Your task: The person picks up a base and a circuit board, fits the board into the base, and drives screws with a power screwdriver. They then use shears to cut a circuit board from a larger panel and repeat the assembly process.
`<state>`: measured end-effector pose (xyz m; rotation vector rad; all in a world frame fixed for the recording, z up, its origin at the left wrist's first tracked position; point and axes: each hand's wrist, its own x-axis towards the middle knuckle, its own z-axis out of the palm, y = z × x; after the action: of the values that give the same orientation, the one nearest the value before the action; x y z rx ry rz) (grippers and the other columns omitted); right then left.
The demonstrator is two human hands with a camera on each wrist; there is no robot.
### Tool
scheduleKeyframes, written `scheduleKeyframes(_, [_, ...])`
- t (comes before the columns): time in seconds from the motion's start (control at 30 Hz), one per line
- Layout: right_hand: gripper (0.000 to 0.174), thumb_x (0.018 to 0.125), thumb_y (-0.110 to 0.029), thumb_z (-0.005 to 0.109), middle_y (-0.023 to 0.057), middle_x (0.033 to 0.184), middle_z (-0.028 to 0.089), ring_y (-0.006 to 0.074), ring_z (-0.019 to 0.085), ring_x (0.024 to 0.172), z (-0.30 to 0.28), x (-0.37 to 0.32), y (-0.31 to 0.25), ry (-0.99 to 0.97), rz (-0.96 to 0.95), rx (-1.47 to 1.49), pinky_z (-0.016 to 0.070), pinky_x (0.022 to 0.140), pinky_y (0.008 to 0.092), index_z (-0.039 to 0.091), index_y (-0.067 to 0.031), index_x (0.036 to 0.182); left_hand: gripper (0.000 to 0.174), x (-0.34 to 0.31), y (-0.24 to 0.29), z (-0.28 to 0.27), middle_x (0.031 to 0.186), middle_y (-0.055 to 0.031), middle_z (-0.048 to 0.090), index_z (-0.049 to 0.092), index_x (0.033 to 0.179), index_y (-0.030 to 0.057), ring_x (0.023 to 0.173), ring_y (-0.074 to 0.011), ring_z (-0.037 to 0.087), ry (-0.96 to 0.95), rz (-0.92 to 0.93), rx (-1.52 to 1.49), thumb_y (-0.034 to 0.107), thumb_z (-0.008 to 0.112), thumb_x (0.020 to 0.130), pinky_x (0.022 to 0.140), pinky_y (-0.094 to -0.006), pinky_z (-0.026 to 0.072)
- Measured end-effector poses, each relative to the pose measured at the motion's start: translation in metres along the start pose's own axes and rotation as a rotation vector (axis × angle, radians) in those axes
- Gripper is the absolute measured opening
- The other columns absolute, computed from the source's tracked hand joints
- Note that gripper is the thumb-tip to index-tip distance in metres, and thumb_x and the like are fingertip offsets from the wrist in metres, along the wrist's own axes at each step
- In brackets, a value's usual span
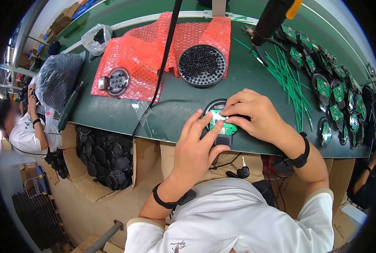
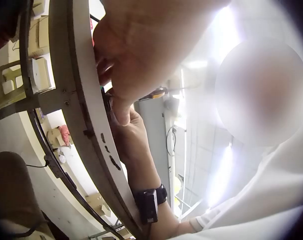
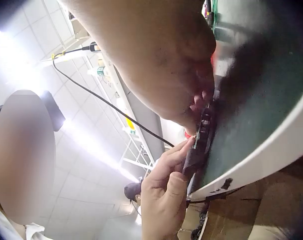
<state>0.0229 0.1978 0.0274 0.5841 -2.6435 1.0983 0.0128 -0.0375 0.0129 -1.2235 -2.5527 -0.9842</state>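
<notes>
What we see from the head: two hands working over a green worktop (image 1: 167,110).
Black round case (image 1: 215,102): on the worktop, close to its front edge, between our hands.
Green board (image 1: 229,128): inside the black round case.
Left hand (image 1: 195,147): its grip holds the black round case, with fingers over the green board and the thumb at the lower edge.
Right hand (image 1: 257,114): its grip pinches at the green board with finger and thumb.
Past our hands: a round dish (image 1: 205,81) full of little black bits, partly on red bubble wrap (image 1: 139,47).
On the right: green sticks (image 1: 287,78), then a big bunch of round parts (image 1: 340,97) with green boards.
Below, on the left: a cardboard box (image 1: 68,158) full of black round pieces (image 1: 108,156).
What we see from the left wrist: the left hand is big and near, and the right hand is behind it. The fingertips are hard to see, so we cannot tell the grip here.
What we see from the right wrist: the black round case is side-on, and both hands touch it.
</notes>
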Motion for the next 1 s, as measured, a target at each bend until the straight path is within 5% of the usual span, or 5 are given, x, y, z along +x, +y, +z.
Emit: scheduleKeyframes(1.0, [0.023,0.076,-0.006,0.083,0.0111,0.098,0.073,0.0301,0.069,0.091,-0.014,0.0,-0.003,-0.033,0.056,-0.006,0.0557,0.079,0.0389,0.078,-0.0041,0.098,0.058,0.007,0.005,0.008,0.127,-0.0206,0.064,0.072,0.123,0.0047,0.126,-0.0404,0.061,0.027,-0.01,-0.139,0.024,0.09,0.071,0.102,-0.0454,0.0538])
